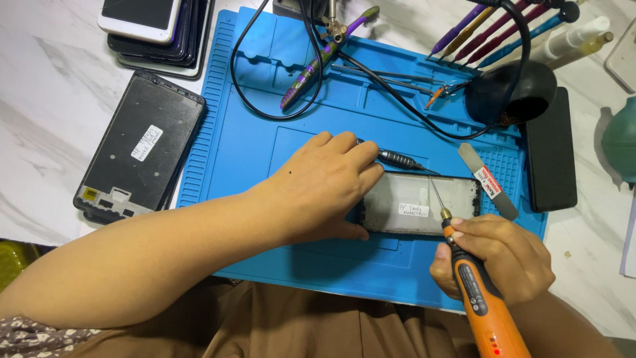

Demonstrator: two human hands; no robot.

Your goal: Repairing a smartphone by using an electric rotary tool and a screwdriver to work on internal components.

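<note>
White marble table [46, 99]; spare phone frame [139, 156] at left, beside blue mat [252, 152]. Left hand [324, 189] lies flat, fingers together, pressing phone frame [424, 202] on mat centre. Right hand [493, 255] grips orange electric screwdriver [480, 301], bit tip on frame's top edge. Black box [550, 149] at right.

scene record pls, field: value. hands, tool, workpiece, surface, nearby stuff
left hand: pressed on the phone frame's left end
right hand: grips orange electric screwdriver
bit: tip on phone frame, upper right area
surface: blue repair mat on marble table
nearby: metal pry tool, dark screwdriver, second phone frame, phone stack
</note>
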